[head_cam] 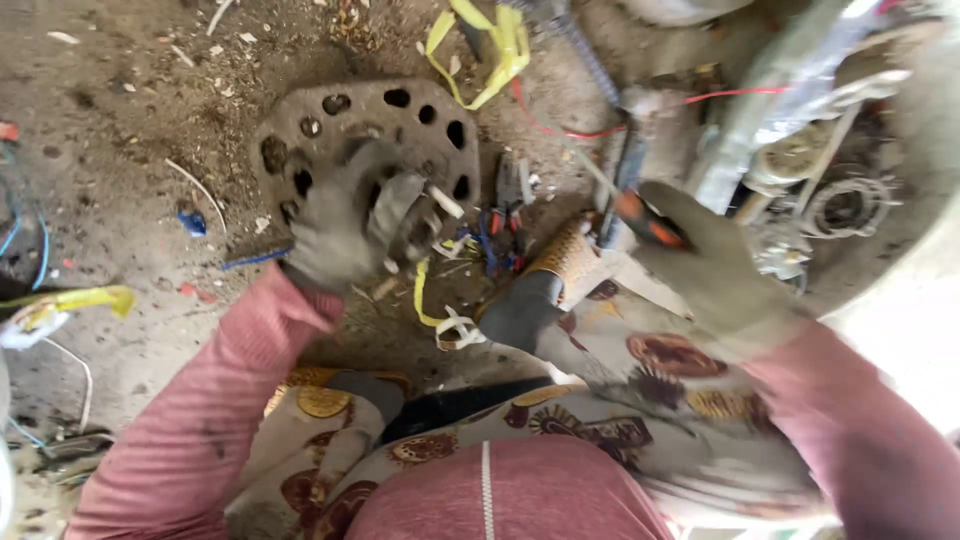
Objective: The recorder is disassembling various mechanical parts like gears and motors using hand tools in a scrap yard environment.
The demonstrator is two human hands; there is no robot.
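My left hand [345, 225], in a grey work glove, grips a short whitish piece [445, 202] over a round, rusty metal disc with several holes [395, 115] lying on the dirt. My right hand [705, 260], also gloved, holds a tool with an orange-and-black handle [645, 218] near a dismantled machine [810, 160] at the upper right. The view is blurred, so the small piece's kind is unclear.
Yellow plastic strips [490, 50], a red wire [570, 130], blue wires [255, 258] and small scraps litter the dirt ground. My patterned trousers [620, 370] and a dark sock [520, 310] fill the lower middle. More cables lie at the left edge [25, 240].
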